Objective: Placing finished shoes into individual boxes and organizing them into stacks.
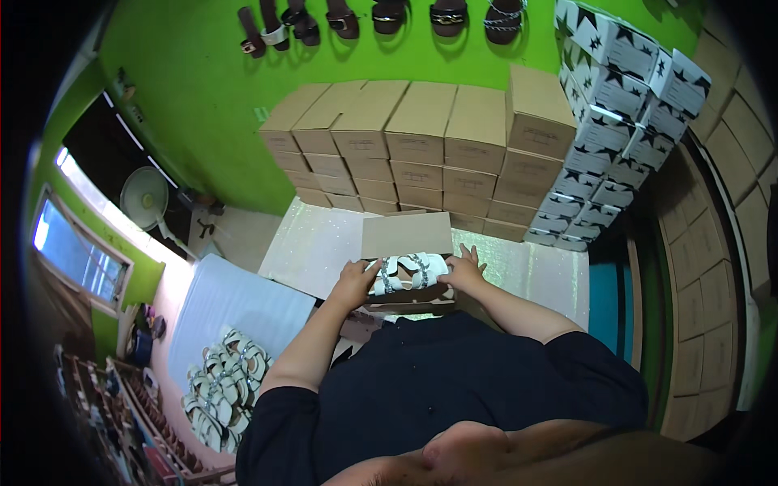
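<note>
A pair of white sandals [408,273] with dark patterned straps lies sideways in front of me, at the mouth of an open brown cardboard shoebox [411,308]. The box's lid flap [405,234] is folded back on the far side. At the left end, my left hand [354,283] is closed on the sandals, fingers bent over the edge. My right hand [467,270] grips their right end with the thumb side, while its other fingers spread outward. Whether the sandals rest fully inside the box is hard to tell.
Brown shoeboxes [417,146] are stacked along the green wall, beside star-patterned white boxes [604,130] at right. A heap of white sandals [223,389] lies on a pale blue surface [235,304] at left. Sandals [389,16] hang above; a fan [144,198] stands far left.
</note>
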The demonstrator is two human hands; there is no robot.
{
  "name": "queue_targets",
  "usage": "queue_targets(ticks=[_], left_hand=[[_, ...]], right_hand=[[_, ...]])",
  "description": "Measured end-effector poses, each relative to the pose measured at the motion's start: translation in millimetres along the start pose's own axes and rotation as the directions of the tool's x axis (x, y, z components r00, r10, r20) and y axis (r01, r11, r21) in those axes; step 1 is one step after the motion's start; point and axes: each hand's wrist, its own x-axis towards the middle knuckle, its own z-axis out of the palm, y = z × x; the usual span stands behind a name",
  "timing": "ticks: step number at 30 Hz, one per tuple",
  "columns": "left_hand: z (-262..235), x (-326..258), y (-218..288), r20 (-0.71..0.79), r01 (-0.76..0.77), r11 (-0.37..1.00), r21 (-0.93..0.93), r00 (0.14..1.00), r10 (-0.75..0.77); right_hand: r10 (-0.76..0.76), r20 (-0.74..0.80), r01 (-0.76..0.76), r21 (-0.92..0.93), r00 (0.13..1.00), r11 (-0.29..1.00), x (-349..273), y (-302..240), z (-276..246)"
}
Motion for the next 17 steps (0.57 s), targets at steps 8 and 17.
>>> queue_targets(ticks=[8, 17], left_hand=[[19, 34, 3, 0.111, -0.024, 0.988, 0.154, 0.994, 0.007], [33, 24, -15, 0.216, -0.044, 0.983, 0.178, 0.976, 0.005]], right_hand=[[-0.014, 0.029, 0.018, -0.143, 0.999, 0.990, -16, 16, 10], [-0.067, 0.044, 0.078, -0.382, 0.997, 0.921, -26, -2, 18]])
